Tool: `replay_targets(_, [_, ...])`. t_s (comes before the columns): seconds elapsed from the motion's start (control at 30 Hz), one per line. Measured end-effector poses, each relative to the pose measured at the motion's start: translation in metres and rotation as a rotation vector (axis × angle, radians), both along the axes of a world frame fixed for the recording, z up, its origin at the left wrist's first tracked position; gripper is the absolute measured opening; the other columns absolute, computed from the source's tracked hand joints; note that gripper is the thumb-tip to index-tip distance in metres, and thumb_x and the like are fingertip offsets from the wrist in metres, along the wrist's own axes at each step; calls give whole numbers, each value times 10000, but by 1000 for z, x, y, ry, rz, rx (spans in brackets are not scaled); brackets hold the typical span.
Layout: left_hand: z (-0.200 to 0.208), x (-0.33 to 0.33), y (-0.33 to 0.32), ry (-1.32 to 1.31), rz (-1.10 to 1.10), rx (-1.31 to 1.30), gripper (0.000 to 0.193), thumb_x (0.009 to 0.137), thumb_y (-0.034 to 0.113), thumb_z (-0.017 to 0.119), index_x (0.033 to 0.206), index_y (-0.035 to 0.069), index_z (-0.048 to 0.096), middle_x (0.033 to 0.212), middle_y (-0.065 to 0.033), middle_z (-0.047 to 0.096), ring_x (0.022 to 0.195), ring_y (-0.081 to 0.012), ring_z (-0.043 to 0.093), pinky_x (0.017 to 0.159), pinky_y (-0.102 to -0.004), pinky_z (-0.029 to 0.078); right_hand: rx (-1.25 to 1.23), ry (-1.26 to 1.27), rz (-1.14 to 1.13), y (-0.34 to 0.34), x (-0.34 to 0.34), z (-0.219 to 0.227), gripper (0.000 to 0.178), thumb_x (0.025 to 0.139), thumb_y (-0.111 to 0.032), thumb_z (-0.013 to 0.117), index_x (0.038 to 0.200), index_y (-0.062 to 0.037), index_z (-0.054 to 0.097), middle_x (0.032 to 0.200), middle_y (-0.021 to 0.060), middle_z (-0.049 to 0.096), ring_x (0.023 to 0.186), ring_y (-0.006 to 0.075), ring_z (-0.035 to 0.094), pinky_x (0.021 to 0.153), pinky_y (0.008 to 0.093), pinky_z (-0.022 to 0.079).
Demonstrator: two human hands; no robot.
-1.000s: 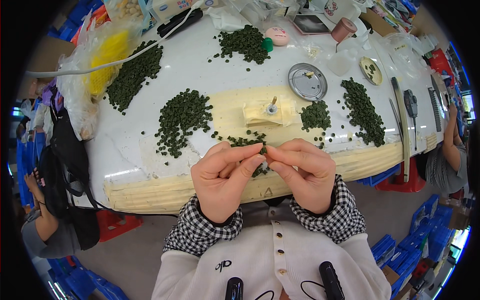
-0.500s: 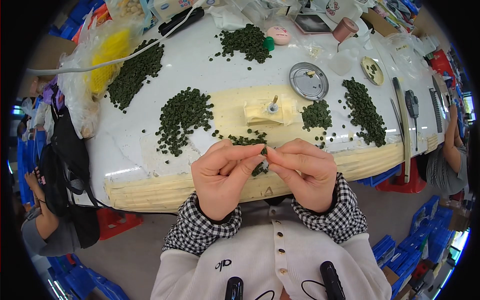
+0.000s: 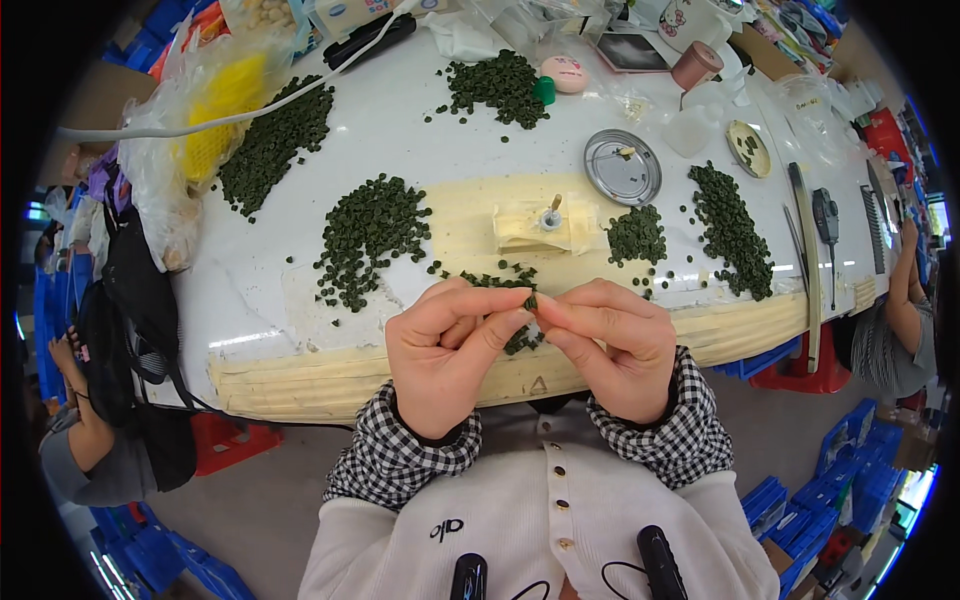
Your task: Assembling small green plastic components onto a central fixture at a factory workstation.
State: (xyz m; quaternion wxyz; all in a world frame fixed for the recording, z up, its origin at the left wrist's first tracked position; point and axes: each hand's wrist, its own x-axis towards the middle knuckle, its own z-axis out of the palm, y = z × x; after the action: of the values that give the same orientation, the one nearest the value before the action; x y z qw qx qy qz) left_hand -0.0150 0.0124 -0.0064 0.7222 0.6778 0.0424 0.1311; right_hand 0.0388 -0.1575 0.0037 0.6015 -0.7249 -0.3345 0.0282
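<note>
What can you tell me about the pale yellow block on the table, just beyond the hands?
The block is low and boxy, wider than deep, wrapped in what looks like pale yellow tape with uneven edges. A little right of its middle, a brass-coloured peg stands up from a greyish-white collar. The block sits on a pale yellow patch covering part of the white tabletop. Neither the left hand nor the right hand touches it. Its underside is hidden.

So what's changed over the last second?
Nothing was visibly taken up, let go or moved on the table; the view only shifted slightly. Your left hand and right hand still meet at the fingertips around a small green piece; the green piles look unchanged.
</note>
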Motion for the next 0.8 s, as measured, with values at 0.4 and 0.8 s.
replay_targets(0.4, [-1, 1, 2, 13, 17, -7, 199, 778, -29, 711, 972, 13, 705, 580, 62, 331, 558, -42, 342, 527, -202, 297, -15, -22, -13, 4, 0, 0, 283, 788, 30, 682, 1068, -14, 683, 917, 116, 659, 726, 157, 625, 636, 237, 502])
replay_targets(0.8, [1, 0, 5, 38, 34, -4, 196, 773, -24, 712, 962, 24, 714, 579, 63, 332, 554, -41, 334, 524, -202, 285, -28, -7, 0, 7, 1, 0, 280, 802, 30, 670, 1080, -8, 676, 932, 118, 654, 735, 150, 631, 648, 234, 509])
